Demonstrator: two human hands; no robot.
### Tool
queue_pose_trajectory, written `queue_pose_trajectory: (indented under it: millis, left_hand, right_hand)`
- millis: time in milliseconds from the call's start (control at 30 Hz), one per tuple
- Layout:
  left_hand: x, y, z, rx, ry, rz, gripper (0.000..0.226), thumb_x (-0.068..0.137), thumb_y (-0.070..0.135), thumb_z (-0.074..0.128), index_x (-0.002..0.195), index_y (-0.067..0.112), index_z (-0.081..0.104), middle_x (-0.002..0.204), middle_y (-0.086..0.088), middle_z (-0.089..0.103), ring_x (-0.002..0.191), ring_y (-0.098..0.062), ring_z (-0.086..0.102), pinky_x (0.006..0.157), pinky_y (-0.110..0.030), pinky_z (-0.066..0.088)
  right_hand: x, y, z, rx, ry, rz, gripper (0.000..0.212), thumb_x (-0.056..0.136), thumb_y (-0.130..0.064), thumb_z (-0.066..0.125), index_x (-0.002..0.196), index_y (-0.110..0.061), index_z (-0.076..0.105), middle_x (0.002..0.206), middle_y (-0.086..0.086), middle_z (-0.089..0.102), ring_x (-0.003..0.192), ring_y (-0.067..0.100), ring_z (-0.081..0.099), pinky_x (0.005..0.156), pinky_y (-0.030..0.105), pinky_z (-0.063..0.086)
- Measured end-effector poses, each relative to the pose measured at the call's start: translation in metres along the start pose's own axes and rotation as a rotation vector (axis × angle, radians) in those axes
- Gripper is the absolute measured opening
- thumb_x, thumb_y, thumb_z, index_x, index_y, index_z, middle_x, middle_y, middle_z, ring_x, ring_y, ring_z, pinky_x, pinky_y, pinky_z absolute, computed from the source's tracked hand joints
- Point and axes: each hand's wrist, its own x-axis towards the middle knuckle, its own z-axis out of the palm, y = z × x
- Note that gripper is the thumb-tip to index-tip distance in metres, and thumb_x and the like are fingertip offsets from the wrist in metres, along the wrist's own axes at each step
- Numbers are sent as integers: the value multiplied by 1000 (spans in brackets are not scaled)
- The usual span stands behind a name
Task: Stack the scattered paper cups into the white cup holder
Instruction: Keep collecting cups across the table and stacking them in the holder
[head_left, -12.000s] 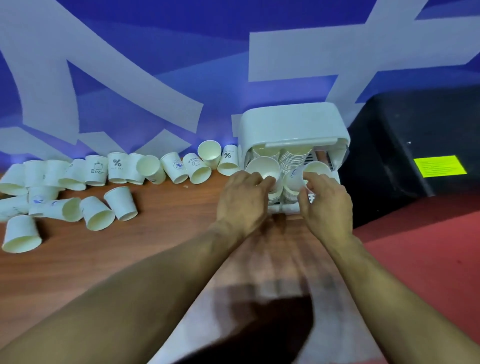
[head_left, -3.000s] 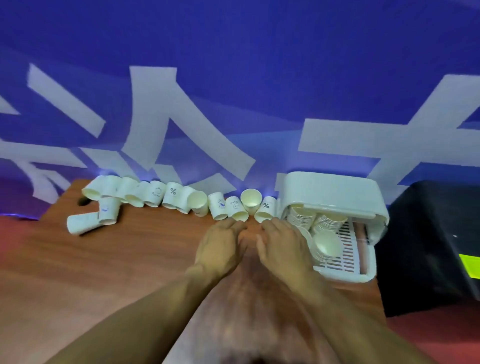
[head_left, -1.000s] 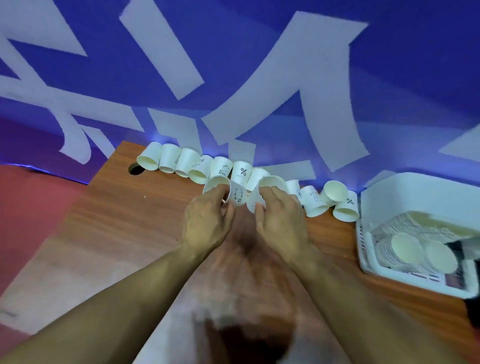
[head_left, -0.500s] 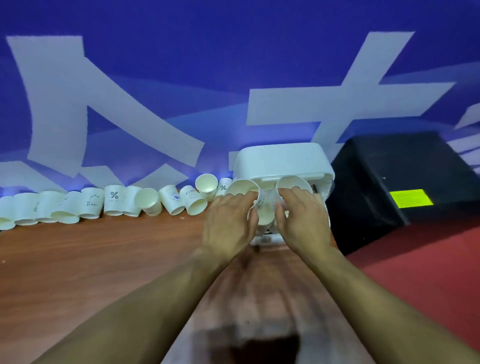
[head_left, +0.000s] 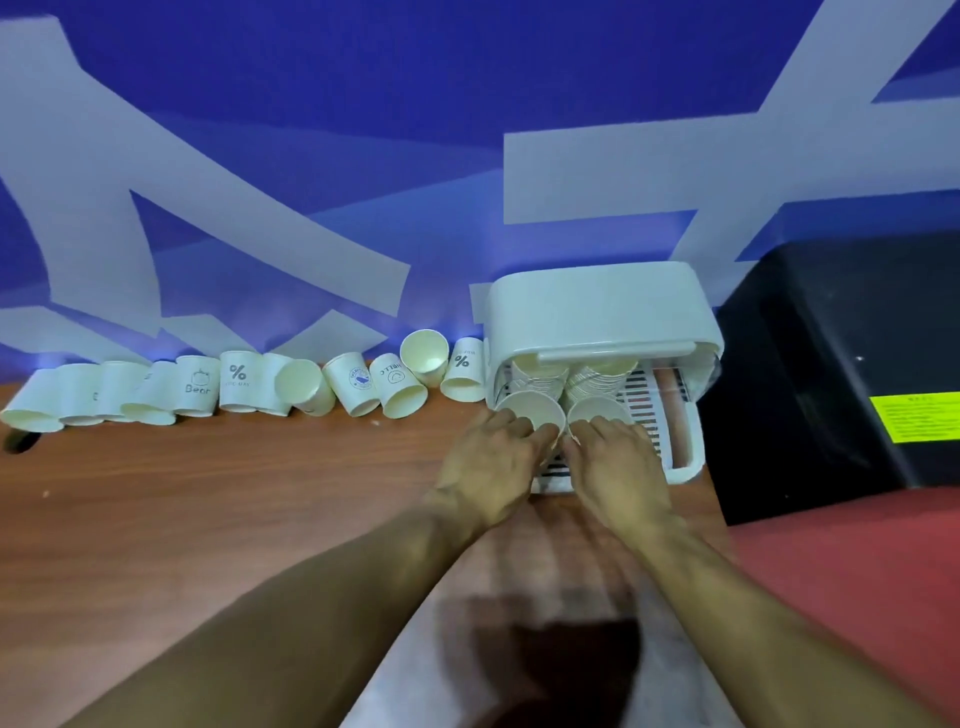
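The white cup holder (head_left: 597, 306) stands at the table's back right, lid raised, with stacks of paper cups lying inside on its slatted tray. My left hand (head_left: 491, 462) grips a paper cup (head_left: 530, 410) at the front of the left stack. My right hand (head_left: 618, 467) grips another paper cup (head_left: 597, 413) at the front of the right stack. Both cups' open mouths face me, and their bodies are hidden by my fingers. Several loose paper cups (head_left: 234, 387) lie in a row along the wall, left of the holder.
The wooden table (head_left: 208, 519) ends just right of the holder. A black box (head_left: 831, 364) with a yellow label stands beyond that edge on a red floor. A blue and white wall backs the table. A round hole (head_left: 18, 441) marks the table's far left.
My hands carried two cups from the row on the left to the holder. Half a second ago the cups were held up before its lid; now they sit low on the two front stacks.
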Motion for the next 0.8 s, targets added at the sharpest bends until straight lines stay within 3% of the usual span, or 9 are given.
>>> queue_pose_trajectory:
  millis: [200, 367, 567, 800]
  left_hand:
    - [12, -4, 26, -98, -42, -10, 9, 89, 26, 54, 91, 22, 61, 79, 0, 61, 79, -26, 54, 69, -34, 31]
    - [16, -4, 33, -118, -67, 12, 21, 95, 30, 47, 95, 20, 66, 87, -2, 62, 85, -27, 54, 72, -35, 33]
    - [-3, -9, 14, -180, 58, -34, 34, 93, 40, 52, 112, 15, 65, 116, -6, 56, 105, -26, 50, 87, -38, 46]
    - [-58, -31, -30, -274, 143, -197, 34, 94, 41, 50, 117, 19, 60, 118, -3, 53, 103, -25, 50, 89, -40, 45]
  right_hand:
    - [4, 6, 10, 79, -6, 24, 28, 92, -25, 44, 69, -16, 58, 67, 1, 56, 68, 26, 53, 70, 38, 40]
    - [4, 11, 11, 90, -5, 17, 27, 91, -25, 46, 68, -15, 58, 67, 1, 55, 67, 27, 54, 70, 36, 36]
    - [-4, -3, -7, 122, 129, -25, 18, 84, -22, 57, 91, -9, 67, 89, 6, 61, 80, 29, 55, 75, 39, 41]
    - [-7, -70, -44, 181, 219, -183, 25, 84, -29, 61, 98, -10, 67, 94, 7, 61, 84, 30, 57, 75, 40, 45]
